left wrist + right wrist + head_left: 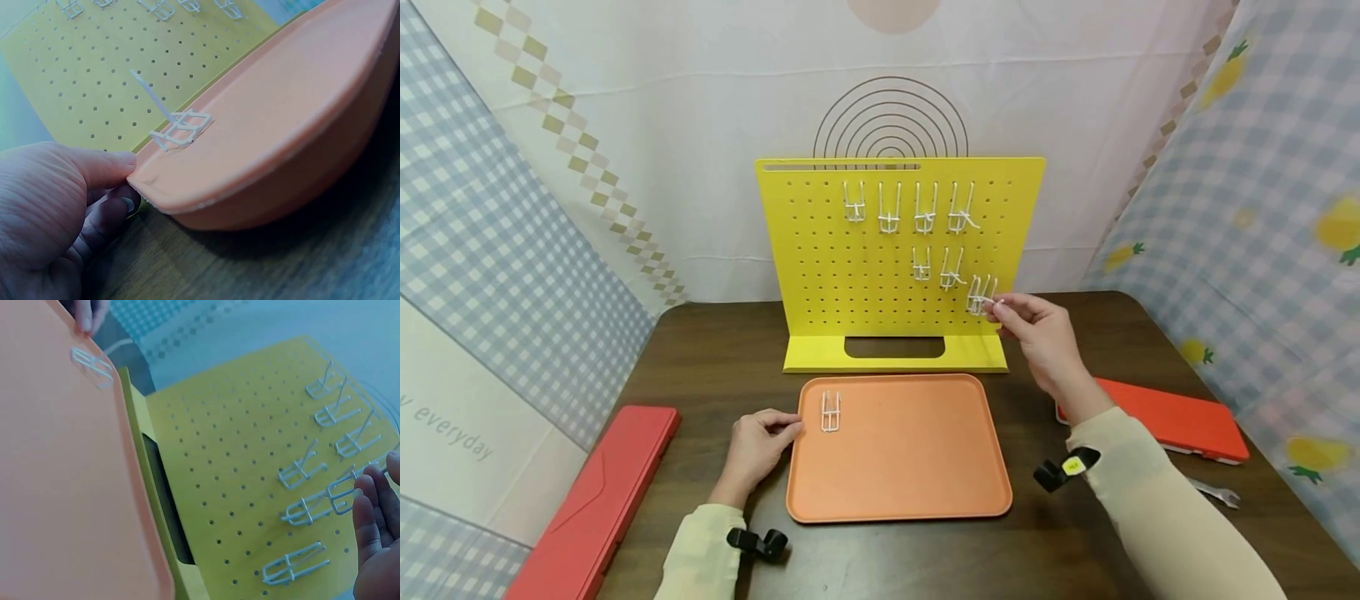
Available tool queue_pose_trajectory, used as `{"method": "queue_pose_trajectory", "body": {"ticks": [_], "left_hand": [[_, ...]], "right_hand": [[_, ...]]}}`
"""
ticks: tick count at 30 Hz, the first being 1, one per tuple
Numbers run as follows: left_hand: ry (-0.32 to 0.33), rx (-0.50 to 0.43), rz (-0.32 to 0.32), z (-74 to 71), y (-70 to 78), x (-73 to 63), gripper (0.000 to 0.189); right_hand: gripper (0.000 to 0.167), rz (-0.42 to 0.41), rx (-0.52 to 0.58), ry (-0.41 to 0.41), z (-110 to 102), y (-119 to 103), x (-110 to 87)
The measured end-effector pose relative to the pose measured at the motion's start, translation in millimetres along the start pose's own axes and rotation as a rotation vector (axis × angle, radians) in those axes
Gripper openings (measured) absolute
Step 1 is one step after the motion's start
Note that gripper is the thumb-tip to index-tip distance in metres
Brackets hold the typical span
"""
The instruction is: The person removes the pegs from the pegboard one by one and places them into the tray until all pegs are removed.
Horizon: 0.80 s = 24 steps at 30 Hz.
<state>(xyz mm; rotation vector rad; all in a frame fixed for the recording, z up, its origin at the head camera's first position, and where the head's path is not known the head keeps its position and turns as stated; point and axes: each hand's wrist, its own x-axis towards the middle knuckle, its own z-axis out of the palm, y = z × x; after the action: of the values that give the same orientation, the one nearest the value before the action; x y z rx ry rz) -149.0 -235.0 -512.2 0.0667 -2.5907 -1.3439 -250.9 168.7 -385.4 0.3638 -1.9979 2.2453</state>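
While my left hand (pixel 760 448) pinches the tray (pixel 910 454), my right hand (pixel 1043 337) pinches a hook (pixel 340 494) that, if tilted, might snag neighbouring hooks (pixel 951 276) just beyond.

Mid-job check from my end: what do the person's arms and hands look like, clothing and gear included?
The left hand and right hand are ungloved. The left sleeve and right sleeve are pale cream. A black left band and black right band have curved mounts; a yellow label shows on the right one.
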Motion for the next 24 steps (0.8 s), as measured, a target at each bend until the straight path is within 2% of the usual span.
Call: {"method": "queue_pose_trajectory", "body": {"ticks": [7,13,24], "left_hand": [[-0.003,0.008,0.002,-0.9,1.2,-0.1,0.007],[-0.011,0.012,-0.003,-1.4,1.6,-0.3,0.008],[-0.009,0.019,-0.011,-2.3,2.0,-0.9,0.008]], "right_hand": [[0.028,0.001,-0.03,-0.006,8,11,-30.2],[0.033,0.014,-0.036,0.018,22,23,-50.7],[0.02,0.032,0.056,0.091,62,43,-67.1]]}}
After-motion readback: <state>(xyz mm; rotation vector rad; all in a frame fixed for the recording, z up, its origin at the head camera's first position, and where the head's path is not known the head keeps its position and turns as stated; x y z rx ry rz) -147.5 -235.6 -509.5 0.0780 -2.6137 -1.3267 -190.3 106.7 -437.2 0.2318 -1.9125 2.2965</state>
